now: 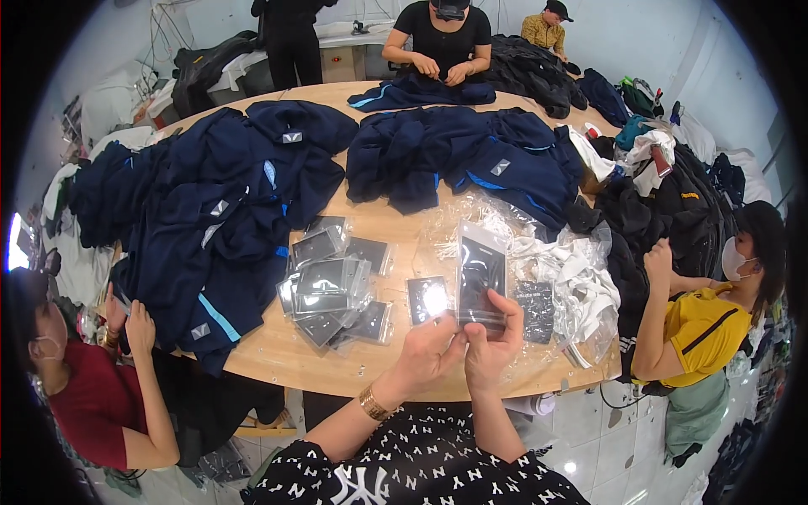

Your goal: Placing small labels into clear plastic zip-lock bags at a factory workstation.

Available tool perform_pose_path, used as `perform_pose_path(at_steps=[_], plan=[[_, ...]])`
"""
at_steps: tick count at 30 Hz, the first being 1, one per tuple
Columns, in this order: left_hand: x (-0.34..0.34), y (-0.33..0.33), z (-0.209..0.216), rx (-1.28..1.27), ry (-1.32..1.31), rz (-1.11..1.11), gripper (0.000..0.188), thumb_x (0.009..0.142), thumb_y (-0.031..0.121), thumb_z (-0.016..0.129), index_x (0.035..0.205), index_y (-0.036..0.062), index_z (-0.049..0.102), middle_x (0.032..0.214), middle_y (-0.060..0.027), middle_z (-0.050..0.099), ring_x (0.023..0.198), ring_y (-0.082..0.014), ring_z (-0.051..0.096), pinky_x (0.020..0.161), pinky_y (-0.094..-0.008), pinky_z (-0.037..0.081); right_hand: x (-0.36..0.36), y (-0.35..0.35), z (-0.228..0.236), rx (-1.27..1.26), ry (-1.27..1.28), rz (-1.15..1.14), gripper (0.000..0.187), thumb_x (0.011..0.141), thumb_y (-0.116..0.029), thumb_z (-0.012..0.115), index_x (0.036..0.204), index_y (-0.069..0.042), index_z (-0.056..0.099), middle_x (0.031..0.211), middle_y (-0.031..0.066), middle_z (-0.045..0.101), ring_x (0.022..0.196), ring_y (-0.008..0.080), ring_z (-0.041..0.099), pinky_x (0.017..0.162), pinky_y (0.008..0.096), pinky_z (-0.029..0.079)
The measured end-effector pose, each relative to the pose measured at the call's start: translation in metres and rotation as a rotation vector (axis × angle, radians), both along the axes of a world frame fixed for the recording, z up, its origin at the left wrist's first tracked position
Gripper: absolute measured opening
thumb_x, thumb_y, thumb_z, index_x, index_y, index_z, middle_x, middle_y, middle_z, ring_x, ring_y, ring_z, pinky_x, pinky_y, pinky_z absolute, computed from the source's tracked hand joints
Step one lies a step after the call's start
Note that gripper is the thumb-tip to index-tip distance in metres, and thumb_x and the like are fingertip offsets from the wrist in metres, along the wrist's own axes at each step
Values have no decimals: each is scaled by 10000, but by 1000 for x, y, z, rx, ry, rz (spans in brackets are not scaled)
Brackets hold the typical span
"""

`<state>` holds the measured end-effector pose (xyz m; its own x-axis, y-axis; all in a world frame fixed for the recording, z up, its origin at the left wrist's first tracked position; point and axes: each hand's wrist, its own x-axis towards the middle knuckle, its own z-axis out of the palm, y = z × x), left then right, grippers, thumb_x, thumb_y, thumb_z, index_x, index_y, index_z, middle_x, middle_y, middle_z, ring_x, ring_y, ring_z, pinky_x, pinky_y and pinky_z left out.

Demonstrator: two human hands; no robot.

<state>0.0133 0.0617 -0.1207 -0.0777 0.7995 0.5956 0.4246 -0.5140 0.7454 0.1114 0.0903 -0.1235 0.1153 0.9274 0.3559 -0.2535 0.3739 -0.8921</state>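
Note:
Upright in front of me is a clear plastic sleeve (481, 265) with a black card inside. My right hand (495, 337) grips its lower right part, thumb in front. At its bottom edge, my left hand (431, 347) is closed, fingertips pinching the lower left corner. Just left of it a similar sleeve (427, 296) lies flat, with light glaring off it. Further left several clear sleeves with dark cards are heaped in a loose pile (326, 286). To the right of my hands lies a black printed card (534, 310), beside a clear bag of white cords (576, 273).
Navy garments (227, 194) cover the left of the wooden table (396, 252), and more navy garments (463, 156) lie behind. Dark clothes (673, 202) are heaped at right. Co-workers in red (97, 404), yellow (699, 328) and black (442, 42) work around it.

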Motion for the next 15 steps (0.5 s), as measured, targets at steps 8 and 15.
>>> perform_pose_path(at_steps=[8,15], plan=[[-8,2,5,-132,-175,9,81,788,2,527,866,-3,548,738,-135,541,656,-278,555,569,-347,436,9,8,17,-47,-57,269,414,761,7,638,1147,12,488,1044,66,503,950,126,517,773,230,462],[-8,5,0,-59,4,3,117,795,17,525,907,8,559,732,-130,542,650,-273,538,559,-351,428,6,9,6,-60,53,210,374,793,52,574,1153,38,473,1033,67,506,875,116,540,741,221,463]])
